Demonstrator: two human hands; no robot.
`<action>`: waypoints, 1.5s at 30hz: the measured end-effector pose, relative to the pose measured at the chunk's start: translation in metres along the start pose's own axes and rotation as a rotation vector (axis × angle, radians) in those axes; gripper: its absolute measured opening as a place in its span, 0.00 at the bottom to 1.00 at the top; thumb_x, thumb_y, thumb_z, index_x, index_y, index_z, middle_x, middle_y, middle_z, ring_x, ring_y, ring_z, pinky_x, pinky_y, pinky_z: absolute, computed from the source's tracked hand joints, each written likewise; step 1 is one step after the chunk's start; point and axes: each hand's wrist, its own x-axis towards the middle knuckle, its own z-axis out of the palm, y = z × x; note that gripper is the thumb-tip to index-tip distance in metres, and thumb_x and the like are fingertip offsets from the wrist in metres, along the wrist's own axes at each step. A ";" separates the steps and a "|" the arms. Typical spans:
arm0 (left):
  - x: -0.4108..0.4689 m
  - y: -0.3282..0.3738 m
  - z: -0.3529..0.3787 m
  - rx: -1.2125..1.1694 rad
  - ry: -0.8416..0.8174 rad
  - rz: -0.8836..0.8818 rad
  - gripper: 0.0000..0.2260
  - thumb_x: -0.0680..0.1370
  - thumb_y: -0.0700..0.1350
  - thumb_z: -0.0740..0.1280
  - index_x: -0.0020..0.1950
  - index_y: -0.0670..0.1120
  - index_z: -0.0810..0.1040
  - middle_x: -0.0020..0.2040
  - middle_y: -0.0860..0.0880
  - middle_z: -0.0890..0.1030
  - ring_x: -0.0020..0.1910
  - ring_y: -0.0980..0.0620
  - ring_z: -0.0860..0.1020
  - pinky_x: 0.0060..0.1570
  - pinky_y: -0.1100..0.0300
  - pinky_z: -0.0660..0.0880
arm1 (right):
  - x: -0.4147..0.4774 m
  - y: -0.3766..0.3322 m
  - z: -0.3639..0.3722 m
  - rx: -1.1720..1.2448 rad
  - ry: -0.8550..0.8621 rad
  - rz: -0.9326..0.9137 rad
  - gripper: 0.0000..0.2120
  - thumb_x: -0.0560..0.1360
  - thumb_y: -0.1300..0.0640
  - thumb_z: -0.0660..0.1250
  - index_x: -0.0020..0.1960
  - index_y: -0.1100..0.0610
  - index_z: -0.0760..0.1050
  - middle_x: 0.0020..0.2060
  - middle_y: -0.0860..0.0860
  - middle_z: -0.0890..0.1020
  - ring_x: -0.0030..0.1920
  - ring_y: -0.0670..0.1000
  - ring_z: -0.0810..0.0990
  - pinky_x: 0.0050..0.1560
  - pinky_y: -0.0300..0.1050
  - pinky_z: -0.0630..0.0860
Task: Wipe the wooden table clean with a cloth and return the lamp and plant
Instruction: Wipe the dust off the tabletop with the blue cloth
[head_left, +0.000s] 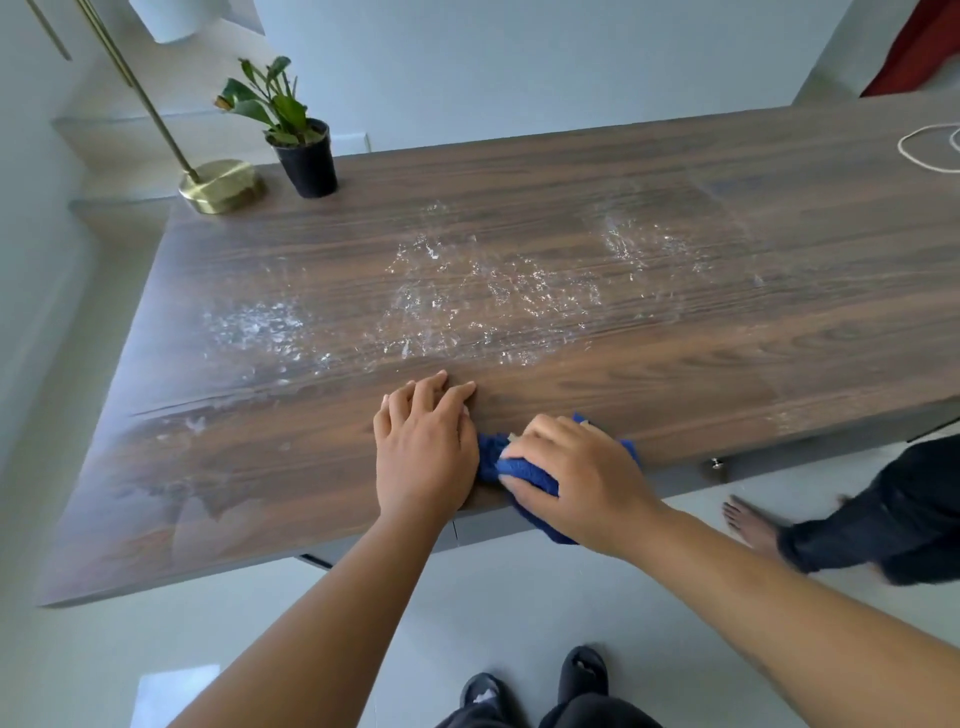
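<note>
Cloth (524, 470), blue, bunched under right hand (576, 478) at near edge of wooden table (675, 218), fingers curled over it, gripping. Left hand (423, 447) flat just beside, fingers straight, close together. Lamp (223, 184), plant (298, 140) far left corner.

Right hand (576, 480) grips blue cloth (524, 470); left hand (423, 447) flat.

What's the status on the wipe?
Right hand grips cloth at near edge. Left hand flat on table. White residue across middle. Lamp, plant at far corner.
</note>
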 end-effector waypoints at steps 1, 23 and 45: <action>0.000 -0.001 0.000 -0.008 0.003 0.000 0.16 0.80 0.48 0.58 0.66 0.56 0.75 0.69 0.52 0.72 0.68 0.46 0.63 0.68 0.46 0.60 | -0.001 0.004 -0.005 0.068 0.000 0.029 0.10 0.75 0.46 0.62 0.48 0.48 0.78 0.43 0.45 0.76 0.42 0.50 0.77 0.43 0.47 0.72; 0.000 0.001 0.005 0.047 0.003 0.035 0.15 0.81 0.51 0.55 0.65 0.59 0.73 0.69 0.52 0.72 0.69 0.45 0.63 0.69 0.44 0.57 | 0.026 0.074 -0.040 -0.091 0.136 0.325 0.07 0.76 0.50 0.65 0.53 0.48 0.79 0.46 0.48 0.77 0.49 0.54 0.77 0.47 0.51 0.73; -0.003 0.034 0.003 0.261 0.126 0.208 0.10 0.74 0.45 0.62 0.52 0.46 0.80 0.54 0.46 0.79 0.51 0.38 0.77 0.53 0.43 0.72 | 0.002 0.137 -0.057 -0.362 0.192 0.431 0.10 0.76 0.48 0.63 0.50 0.54 0.75 0.44 0.51 0.75 0.43 0.58 0.75 0.40 0.51 0.70</action>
